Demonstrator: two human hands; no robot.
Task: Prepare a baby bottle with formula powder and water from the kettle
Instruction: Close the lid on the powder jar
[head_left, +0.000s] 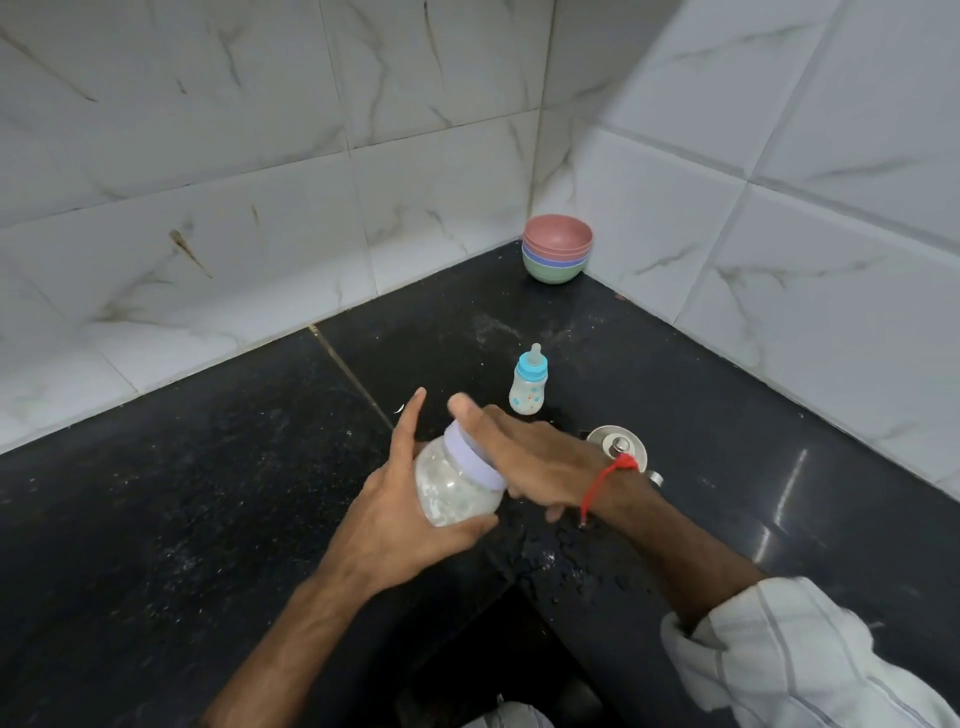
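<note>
My left hand (395, 514) grips a clear plastic jar (454, 491) with white powder inside and a pale purple lid (472, 460), held tilted above the black counter (208, 493). My right hand (524, 457) lies flat across the lid, fingers straight, a red thread at the wrist. A small baby bottle (529, 382) with a blue collar and teat stands upright just beyond the hands, apart from them. A steel kettle lid with a knob (621, 447) shows behind my right wrist; the rest of the kettle is hidden.
Several stacked bowls (557, 249), pink on top, sit in the far corner against the white tiled walls. Water drops and powder specks lie on the counter near my right forearm.
</note>
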